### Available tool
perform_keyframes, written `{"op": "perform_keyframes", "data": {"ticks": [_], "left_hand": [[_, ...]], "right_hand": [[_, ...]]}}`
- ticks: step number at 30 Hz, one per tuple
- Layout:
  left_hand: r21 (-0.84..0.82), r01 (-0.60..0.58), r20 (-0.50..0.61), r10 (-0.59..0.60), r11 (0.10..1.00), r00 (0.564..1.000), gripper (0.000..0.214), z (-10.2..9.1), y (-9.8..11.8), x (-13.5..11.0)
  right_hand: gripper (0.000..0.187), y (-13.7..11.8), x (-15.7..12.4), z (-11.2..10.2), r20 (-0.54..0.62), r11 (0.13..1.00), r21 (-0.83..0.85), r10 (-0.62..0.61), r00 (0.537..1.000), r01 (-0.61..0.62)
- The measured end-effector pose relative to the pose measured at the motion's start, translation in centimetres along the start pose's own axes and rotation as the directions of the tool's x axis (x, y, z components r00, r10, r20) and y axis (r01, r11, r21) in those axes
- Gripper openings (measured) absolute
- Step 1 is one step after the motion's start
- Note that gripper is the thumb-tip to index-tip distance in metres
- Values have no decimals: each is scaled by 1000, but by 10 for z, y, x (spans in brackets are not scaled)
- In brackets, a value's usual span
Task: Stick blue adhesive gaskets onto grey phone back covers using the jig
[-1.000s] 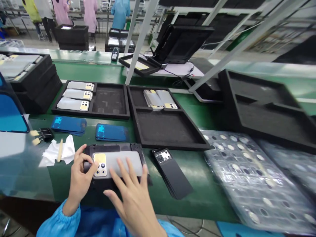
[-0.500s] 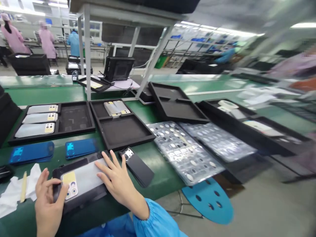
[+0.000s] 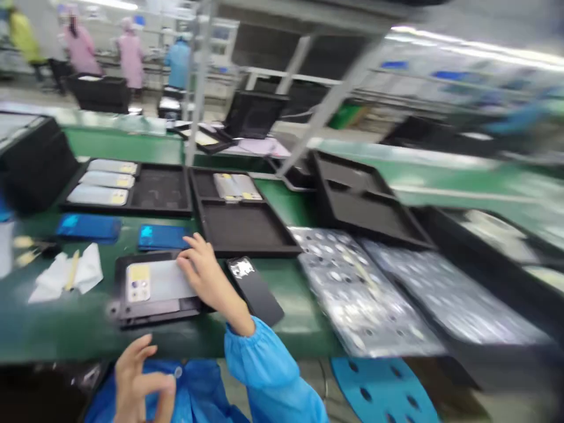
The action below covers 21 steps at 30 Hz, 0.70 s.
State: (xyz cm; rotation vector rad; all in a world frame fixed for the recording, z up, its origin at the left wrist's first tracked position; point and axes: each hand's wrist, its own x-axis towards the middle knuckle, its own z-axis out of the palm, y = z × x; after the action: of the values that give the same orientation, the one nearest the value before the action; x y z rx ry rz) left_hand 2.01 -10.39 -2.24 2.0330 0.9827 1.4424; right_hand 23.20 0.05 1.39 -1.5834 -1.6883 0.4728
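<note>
A silver phone back cover with a gold camera plate (image 3: 152,282) lies in a black jig (image 3: 154,308) near the table's front edge. My right hand (image 3: 207,279) rests on the cover's right end, fingers curled over it. Below the table edge, in front of my blue coat, my left hand (image 3: 136,382) is raised with fingers apart and thumb near the fingertips, holding nothing I can see. The picture is blurred by motion.
A black phone part (image 3: 255,291) lies right of the jig. Two blue film-covered pieces (image 3: 163,237) and a white cloth with a stick (image 3: 73,273) lie behind and left. Black foam trays (image 3: 240,226) and clear blister sheets (image 3: 361,294) fill the right. People stand far back.
My left hand has left the cover's camera end and dropped below the table edge. My right hand stays on the cover. The view has swung left and blurred.
</note>
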Motion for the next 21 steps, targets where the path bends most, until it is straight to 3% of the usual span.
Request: {"op": "perform_keyframes", "data": {"ticks": [3,6,7,9,11,13,15,17,19,21], "left_hand": [[-7,197,126,-194,980,973,24,8,30,-9],[-198,466,167,-439,862,883,31,12,45,-13],[-285,543,174,-515,790,840,41,14,49,-14],[-474,621,172,-626,624,760,75,18,57,-14],[-652,567,120,-670,504,733,110,21,67,-10],[-769,463,52,-679,441,733,120,22,76,-2],[-819,413,34,-684,399,728,106,19,83,8],[-818,450,82,-701,359,708,89,13,87,18],[-774,528,138,-721,349,679,83,5,87,23],[-701,618,218,-719,355,660,85,-2,83,22]], "right_hand": [[16,-1,-12,-9,-49,991,117,-63,997,69],[18,-13,-31,-21,-161,968,217,-95,982,129],[16,-19,-40,-24,-258,957,244,-93,962,158],[13,-35,-65,-25,-488,931,269,-87,868,245],[15,-51,-94,-17,-589,911,245,-131,798,331],[19,-65,-123,-1,-585,873,209,-249,772,441],[26,-74,-146,18,-558,816,179,-377,739,550],[32,-79,-161,32,-541,776,154,-452,710,611],[29,-77,-170,34,-447,780,167,-485,752,603],[20,-66,-174,21,-301,775,206,-530,793,597]]}}
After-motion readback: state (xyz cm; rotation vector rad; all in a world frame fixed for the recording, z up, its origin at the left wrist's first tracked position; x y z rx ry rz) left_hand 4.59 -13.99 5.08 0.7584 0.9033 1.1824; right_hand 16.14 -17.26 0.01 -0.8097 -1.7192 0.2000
